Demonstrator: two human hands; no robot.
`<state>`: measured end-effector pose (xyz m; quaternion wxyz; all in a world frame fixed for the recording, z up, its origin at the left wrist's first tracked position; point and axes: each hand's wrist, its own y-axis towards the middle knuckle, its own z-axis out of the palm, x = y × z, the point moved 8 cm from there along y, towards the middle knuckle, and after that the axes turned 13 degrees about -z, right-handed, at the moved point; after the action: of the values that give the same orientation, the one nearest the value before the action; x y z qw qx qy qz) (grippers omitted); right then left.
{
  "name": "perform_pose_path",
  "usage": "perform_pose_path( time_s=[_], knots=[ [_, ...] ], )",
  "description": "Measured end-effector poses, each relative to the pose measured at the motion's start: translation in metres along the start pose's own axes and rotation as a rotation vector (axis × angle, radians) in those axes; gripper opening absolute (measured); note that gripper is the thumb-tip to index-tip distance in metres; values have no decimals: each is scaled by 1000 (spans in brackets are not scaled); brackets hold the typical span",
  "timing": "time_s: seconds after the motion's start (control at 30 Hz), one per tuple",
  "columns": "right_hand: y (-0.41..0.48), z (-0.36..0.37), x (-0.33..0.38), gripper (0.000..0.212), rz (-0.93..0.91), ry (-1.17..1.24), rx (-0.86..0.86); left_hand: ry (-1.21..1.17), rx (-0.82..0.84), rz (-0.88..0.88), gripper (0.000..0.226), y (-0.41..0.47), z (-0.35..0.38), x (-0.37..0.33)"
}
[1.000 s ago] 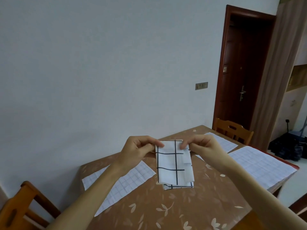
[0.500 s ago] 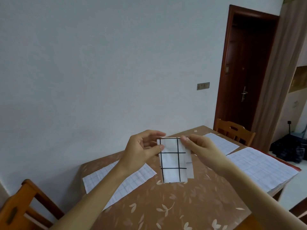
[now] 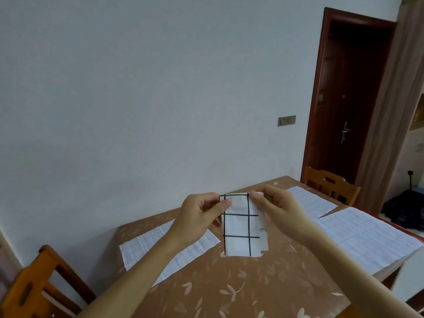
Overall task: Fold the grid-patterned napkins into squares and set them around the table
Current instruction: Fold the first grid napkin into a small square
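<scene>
- Pinch grips, one per hand: left hand (image 3: 197,216) holds the upper left corner of the folded napkin (image 3: 241,228) and right hand (image 3: 275,210) holds the upper right corner, each with thumb and fingertips closed on the cloth.
- Location: the napkin hangs in the air between the two hands, over the table (image 3: 252,292). Whether its lower edge touches the tabletop cannot be told.
- Governing relation: the long axis is vertical, and the whole free length lies straight below the grip. Both hands sit level on the top edge, equally near.
- Judgement: the strip is taller than wide, so a square probably needs one more fold across the long axis, with the hanging end brought to the pinched edge.
- Appearance: white cloth with bold black grid lines, two cells wide on the facing side. The layers are slightly out of register, and a rear layer shows along the right side and at the lower right corner.
- Surroundings: pale, finely gridded sheets lie flat on the table to the left (image 3: 146,246) and right (image 3: 358,235).
</scene>
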<state>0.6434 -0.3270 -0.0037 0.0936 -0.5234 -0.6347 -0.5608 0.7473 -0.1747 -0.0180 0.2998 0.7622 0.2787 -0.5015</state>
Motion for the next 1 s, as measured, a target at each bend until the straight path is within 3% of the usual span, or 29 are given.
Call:
perform_pose_path(
  time_s=[0.2,0.37,0.53,0.63,0.77,0.9,1.0],
  knots=[
    [0,2,3,25,-129,-190,97,101,35,28,12,-4,8,-10],
    [-2,14,35,31,-501,-682,167,206,3,150,17,-11,17,-25],
    [-6,1,31,51,-632,-800,75,201,27,115,16,-16,26,-29],
    [-10,-15,29,50,-658,-806,46,177,45,86,12,-21,34,-30],
    [-17,-37,21,52,-510,-699,24,162,25,85,12,-23,44,-35],
    [-35,-51,-11,61,-12,-95,52,109,-48,92,15,-23,48,-43],
    [-54,-45,-16,35,147,169,158,42,-151,102,20,-19,51,-43]
  ],
)
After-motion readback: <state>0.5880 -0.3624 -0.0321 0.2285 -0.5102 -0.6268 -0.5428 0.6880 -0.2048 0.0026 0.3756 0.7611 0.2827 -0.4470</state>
